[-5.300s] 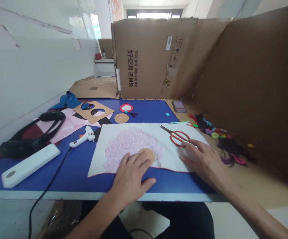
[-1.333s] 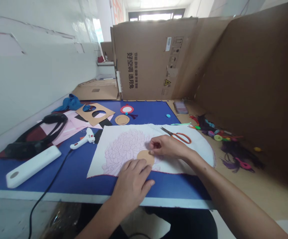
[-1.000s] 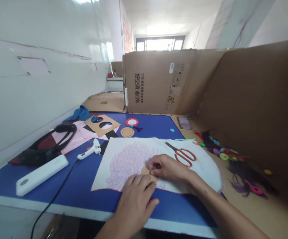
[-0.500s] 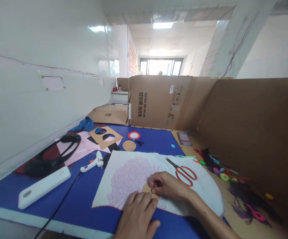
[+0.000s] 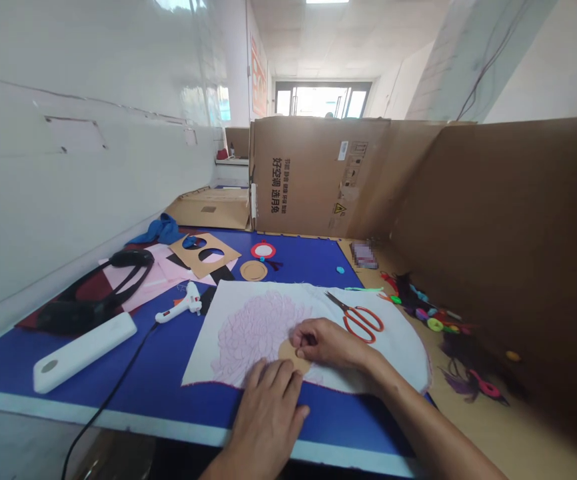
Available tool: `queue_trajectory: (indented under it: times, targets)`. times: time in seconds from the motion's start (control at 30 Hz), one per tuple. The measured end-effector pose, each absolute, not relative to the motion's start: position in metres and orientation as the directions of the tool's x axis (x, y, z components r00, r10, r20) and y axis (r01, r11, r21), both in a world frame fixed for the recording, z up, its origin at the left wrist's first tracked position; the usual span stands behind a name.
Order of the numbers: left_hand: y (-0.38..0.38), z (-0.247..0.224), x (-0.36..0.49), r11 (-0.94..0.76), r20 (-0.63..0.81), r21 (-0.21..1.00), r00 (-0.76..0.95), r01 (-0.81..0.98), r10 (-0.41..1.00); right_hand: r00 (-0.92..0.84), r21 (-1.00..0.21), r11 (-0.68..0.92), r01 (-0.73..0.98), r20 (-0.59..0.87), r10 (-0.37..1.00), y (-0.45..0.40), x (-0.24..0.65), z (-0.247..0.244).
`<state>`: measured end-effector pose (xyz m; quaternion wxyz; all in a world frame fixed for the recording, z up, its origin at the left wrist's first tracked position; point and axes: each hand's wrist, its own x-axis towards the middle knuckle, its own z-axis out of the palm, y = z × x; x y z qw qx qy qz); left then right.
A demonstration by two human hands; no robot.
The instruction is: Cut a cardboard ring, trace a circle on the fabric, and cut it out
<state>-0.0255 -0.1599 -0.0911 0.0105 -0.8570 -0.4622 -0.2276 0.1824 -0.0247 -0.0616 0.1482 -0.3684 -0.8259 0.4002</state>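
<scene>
Tan disc (image 5: 287,353) on white cloth (image 5: 248,320) with pink flower drawing
Right hand (image 5: 326,343) pinching disc's edge, left hand (image 5: 267,420) open, pressing cloth flat beside it

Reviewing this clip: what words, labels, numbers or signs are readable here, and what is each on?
"好空调 选月兔": large black print on the cardboard carton.
Smaller Chinese line beside it: too small to read.
White label on the carton: too small to read.
Yellow warning triangle: wording too small to read.
Red wall poster: too blurred to read.
</scene>
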Motion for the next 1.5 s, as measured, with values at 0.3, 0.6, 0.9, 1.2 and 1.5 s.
queue_trajectory:
  times: [0.3, 0.6, 0.9, 1.2, 1.5]
  targets:
    - [-0.168, -0.097, -0.029, -0.567, 0.414, 0.158, 0.467, 0.808, 0.781, -0.680, -0.772, 0.400, 0.494, -0.056, 0.731, -0.026, 0.182, -0.060]
    - [-0.186, -0.095, -0.044, -0.626, 0.433, 0.032, 0.554, 0.779, 0.711, -0.684, -0.773, 0.390, 0.501, -0.077, 0.725, -0.023, 0.184, -0.062]
    - [-0.171, -0.091, -0.038, -0.584, 0.441, 0.066, 0.501, 0.809, 0.744, -0.692, -0.751, 0.427, 0.504, -0.056, 0.720, -0.023, 0.185, -0.059]
    - [-0.150, -0.083, -0.019, -0.564, 0.386, 0.186, 0.468, 0.804, 0.795, -0.698, -0.761, 0.424, 0.491, -0.052, 0.714, -0.023, 0.186, -0.060]
    - [-0.144, -0.089, -0.020, -0.581, 0.409, 0.178, 0.477, 0.794, 0.778, -0.696, -0.759, 0.417, 0.500, -0.066, 0.715, -0.022, 0.184, -0.056]
